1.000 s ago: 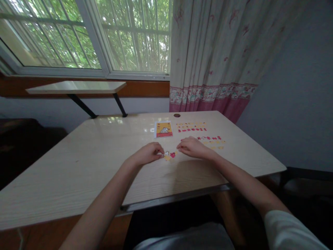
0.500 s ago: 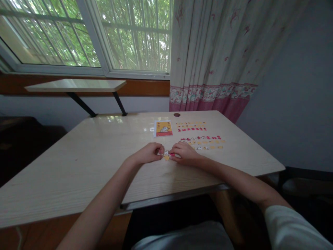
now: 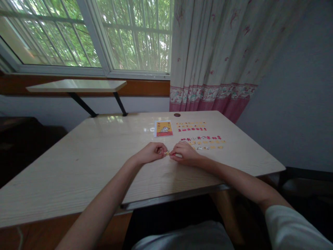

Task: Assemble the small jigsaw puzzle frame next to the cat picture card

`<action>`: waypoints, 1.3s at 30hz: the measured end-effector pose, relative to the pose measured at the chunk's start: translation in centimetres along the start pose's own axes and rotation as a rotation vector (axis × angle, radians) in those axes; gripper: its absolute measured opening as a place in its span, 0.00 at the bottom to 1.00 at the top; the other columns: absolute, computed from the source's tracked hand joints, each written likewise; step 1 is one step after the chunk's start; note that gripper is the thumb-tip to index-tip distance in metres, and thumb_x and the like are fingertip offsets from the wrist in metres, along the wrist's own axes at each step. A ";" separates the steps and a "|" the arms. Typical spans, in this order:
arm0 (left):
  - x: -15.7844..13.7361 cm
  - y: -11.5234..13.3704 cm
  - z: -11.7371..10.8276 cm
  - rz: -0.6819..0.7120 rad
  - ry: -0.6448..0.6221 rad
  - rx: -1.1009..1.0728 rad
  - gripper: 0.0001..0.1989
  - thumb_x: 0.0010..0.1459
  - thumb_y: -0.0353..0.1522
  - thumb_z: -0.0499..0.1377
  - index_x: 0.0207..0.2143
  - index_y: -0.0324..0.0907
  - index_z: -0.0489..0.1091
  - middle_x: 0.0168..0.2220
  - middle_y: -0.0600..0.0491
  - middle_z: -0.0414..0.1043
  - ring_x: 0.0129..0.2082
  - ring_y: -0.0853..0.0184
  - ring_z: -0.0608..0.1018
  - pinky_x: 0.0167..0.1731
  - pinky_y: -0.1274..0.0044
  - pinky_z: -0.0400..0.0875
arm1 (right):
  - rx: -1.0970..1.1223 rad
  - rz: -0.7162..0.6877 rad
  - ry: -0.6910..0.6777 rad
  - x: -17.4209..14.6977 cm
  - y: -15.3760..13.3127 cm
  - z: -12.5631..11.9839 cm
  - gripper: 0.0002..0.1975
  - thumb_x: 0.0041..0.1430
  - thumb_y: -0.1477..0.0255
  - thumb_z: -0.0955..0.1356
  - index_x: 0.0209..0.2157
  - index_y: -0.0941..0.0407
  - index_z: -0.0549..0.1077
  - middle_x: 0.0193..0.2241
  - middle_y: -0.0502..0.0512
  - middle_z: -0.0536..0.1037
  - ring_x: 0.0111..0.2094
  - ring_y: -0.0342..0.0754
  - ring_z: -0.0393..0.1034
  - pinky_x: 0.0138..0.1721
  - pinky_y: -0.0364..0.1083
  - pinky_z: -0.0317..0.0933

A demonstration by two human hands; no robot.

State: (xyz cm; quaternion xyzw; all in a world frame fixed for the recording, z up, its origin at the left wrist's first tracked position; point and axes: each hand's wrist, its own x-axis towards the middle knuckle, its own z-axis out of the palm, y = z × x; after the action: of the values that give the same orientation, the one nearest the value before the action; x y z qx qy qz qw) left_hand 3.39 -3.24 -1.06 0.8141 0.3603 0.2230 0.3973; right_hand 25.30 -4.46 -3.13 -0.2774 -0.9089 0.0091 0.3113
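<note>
Close together over the table, my left hand (image 3: 155, 152) and my right hand (image 3: 183, 152) pinch small jigsaw puzzle pieces (image 3: 167, 153) between their fingertips. The pieces look yellow and white, with a bit of red by my right fingers; the fingers hide most of them. Just beyond my hands lies a picture card (image 3: 163, 128) with a white animal on a yellow and red ground. To the right, loose puzzle pieces (image 3: 201, 138) in red, yellow and white lie in several rows, some partly behind my right hand.
The pale wooden table (image 3: 85, 166) spreads far to the left. At its back left stands a raised shelf (image 3: 78, 85) on black legs. A round cable hole (image 3: 177, 115) is near the back edge. A curtain (image 3: 208, 69) hangs behind, beside a barred window (image 3: 135, 38).
My left hand has shifted slightly right, so the fingertips are closer together. The pieces between them look tilted and show less of their faces.
</note>
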 end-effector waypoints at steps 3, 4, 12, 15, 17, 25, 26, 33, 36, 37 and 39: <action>0.0 0.2 0.0 -0.018 -0.012 -0.051 0.09 0.49 0.35 0.59 0.31 0.37 0.71 0.23 0.56 0.65 0.24 0.72 0.65 0.25 0.80 0.59 | -0.006 0.012 -0.003 0.0 0.0 0.0 0.06 0.55 0.69 0.68 0.29 0.55 0.76 0.26 0.52 0.76 0.31 0.44 0.67 0.36 0.44 0.54; 0.0 0.2 0.0 -0.019 -0.013 -0.061 0.09 0.49 0.35 0.59 0.31 0.37 0.71 0.23 0.56 0.66 0.24 0.72 0.65 0.25 0.80 0.59 | -0.009 0.017 -0.005 0.0 0.0 0.0 0.06 0.55 0.68 0.68 0.29 0.55 0.76 0.27 0.52 0.76 0.31 0.44 0.67 0.36 0.45 0.54; 0.1 -0.1 0.1 0.020 0.003 -0.005 0.09 0.51 0.35 0.59 0.30 0.38 0.70 0.23 0.57 0.64 0.24 0.73 0.64 0.24 0.81 0.59 | -0.055 0.051 0.002 0.0 -0.3 0.0 0.08 0.55 0.66 0.68 0.28 0.55 0.75 0.26 0.52 0.77 0.31 0.45 0.67 0.37 0.46 0.53; 0.0 0.0 0.0 0.037 0.007 0.019 0.08 0.51 0.35 0.58 0.31 0.38 0.70 0.23 0.57 0.65 0.24 0.73 0.65 0.25 0.81 0.59 | -0.051 0.077 -0.002 0.1 -0.2 -0.1 0.08 0.55 0.69 0.67 0.26 0.56 0.74 0.26 0.52 0.76 0.30 0.45 0.67 0.36 0.45 0.53; 0.0 0.1 -0.2 0.043 -0.011 0.024 0.08 0.52 0.34 0.58 0.31 0.38 0.71 0.24 0.56 0.67 0.24 0.73 0.66 0.25 0.81 0.60 | -0.048 0.112 0.009 0.0 0.0 -0.1 0.07 0.55 0.69 0.67 0.25 0.56 0.74 0.25 0.52 0.76 0.30 0.45 0.67 0.37 0.45 0.53; 0.0 -0.3 -0.3 0.030 -0.026 0.069 0.08 0.52 0.30 0.56 0.32 0.37 0.74 0.30 0.51 0.75 0.28 0.70 0.71 0.29 0.79 0.64 | 0.063 0.289 0.118 0.4 1.3 -1.2 0.09 0.57 0.67 0.67 0.28 0.56 0.74 0.27 0.53 0.76 0.31 0.44 0.67 0.36 0.44 0.56; 0.1 -0.2 -0.3 0.027 -0.018 0.098 0.08 0.52 0.30 0.56 0.32 0.37 0.74 0.30 0.51 0.75 0.28 0.70 0.71 0.30 0.79 0.64 | 0.094 0.317 0.139 0.5 1.3 -1.7 0.10 0.58 0.66 0.66 0.29 0.57 0.74 0.28 0.53 0.76 0.31 0.44 0.67 0.35 0.44 0.57; 0.2 1.0 0.1 0.117 0.250 0.319 0.12 0.52 0.34 0.60 0.39 0.40 0.73 0.31 0.52 0.71 0.28 0.70 0.69 0.29 0.79 0.64 | 0.237 0.403 0.126 0.8 0.7 -2.5 0.08 0.57 0.70 0.66 0.28 0.58 0.75 0.27 0.52 0.75 0.29 0.42 0.67 0.32 0.42 0.59; 0.1 1.4 0.8 0.188 0.347 0.361 0.13 0.54 0.35 0.60 0.42 0.41 0.70 0.34 0.52 0.70 0.32 0.69 0.71 0.31 0.78 0.65 | 0.275 0.395 0.069 0.8 0.3 -1.7 0.05 0.55 0.72 0.67 0.28 0.58 0.75 0.26 0.52 0.75 0.28 0.41 0.67 0.31 0.41 0.59; 0.1 1.5 1.1 0.216 0.357 0.377 0.12 0.55 0.36 0.59 0.42 0.41 0.70 0.34 0.51 0.70 0.33 0.68 0.71 0.32 0.78 0.66 | 0.282 0.395 0.060 0.8 0.2 -1.4 0.05 0.54 0.72 0.67 0.28 0.58 0.75 0.26 0.52 0.75 0.28 0.41 0.67 0.31 0.40 0.59; 0.1 1.6 1.4 0.261 0.362 0.403 0.11 0.57 0.36 0.57 0.41 0.41 0.70 0.33 0.51 0.70 0.34 0.68 0.72 0.32 0.78 0.67 | 0.275 0.400 0.050 0.8 0.1 -1.1 0.05 0.55 0.73 0.67 0.28 0.58 0.75 0.25 0.52 0.75 0.27 0.41 0.66 0.30 0.40 0.59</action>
State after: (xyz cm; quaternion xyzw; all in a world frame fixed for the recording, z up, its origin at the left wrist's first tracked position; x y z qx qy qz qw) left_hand 4.98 -4.56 -0.58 0.8629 0.3544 0.3378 0.1250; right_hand 25.47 -4.17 -1.78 -0.4071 -0.8181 0.1875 0.3604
